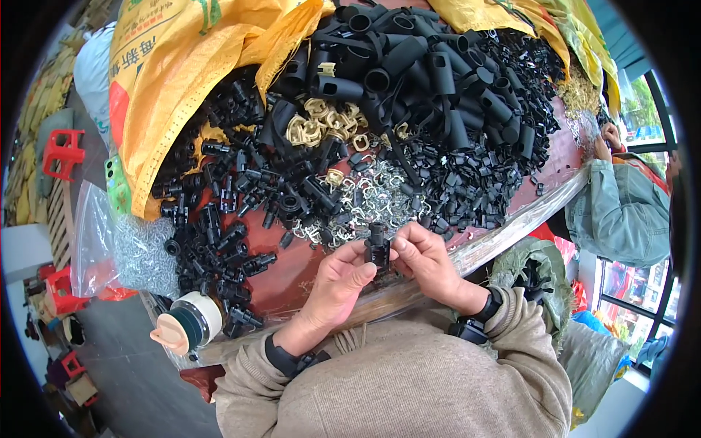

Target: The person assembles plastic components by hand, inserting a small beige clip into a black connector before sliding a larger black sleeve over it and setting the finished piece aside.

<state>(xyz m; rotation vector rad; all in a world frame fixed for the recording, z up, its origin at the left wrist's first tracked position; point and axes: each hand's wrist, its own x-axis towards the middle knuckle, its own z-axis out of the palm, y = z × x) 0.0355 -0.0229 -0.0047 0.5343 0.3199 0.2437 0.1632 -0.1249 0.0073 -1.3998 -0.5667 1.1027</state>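
Just above the near edge of the red tabletop, my left hand (pixel 332 286) grips a small black plastic fitting (pixel 377 247) upright between thumb and fingers. My right hand (pixel 429 263) is closed in a pinch at the fitting's right side; whatever its fingertips hold is too small to make out. Beyond the hands lies a heap of bent silvery metal clips (pixel 365 197). Small black pieces (pixel 460 193) are piled to its right, and assembled-looking black fittings (pixel 226 233) lie to its left. Cream-coloured rings (pixel 321 120) rest farther back.
Large black tubes (pixel 405 55) are heaped at the back beside yellow woven sacks (pixel 190 58). A lidded bottle (pixel 191 321) and a clear bag of small metal parts (pixel 146 252) stand at the left. Another person (pixel 621 208) sits at the right. Red stools (pixel 62 153) stand on the floor.
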